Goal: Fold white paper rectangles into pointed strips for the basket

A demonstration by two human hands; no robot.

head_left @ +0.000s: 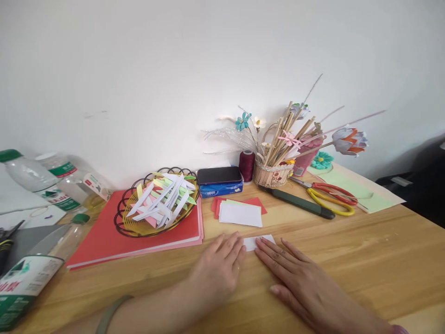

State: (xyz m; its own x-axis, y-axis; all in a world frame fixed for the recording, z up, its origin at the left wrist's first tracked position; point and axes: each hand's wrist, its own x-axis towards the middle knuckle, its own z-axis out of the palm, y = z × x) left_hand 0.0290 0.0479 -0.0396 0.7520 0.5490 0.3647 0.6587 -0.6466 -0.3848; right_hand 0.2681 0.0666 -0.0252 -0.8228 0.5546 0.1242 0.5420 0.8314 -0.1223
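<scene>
Both my hands, left (220,266) and right (302,280), flat on white paper strip (251,244), fingers extended, nothing gripped. Strip on bench (378,260), below stacked paper slips (240,215).

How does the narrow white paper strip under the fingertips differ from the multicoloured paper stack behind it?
The white paper strip is narrower than the paper stack. The strip shows only white; the stack also shows red and pale green. The left hand and right hand touch the strip, not the stack. Both papers lie on the wooden table.
</scene>
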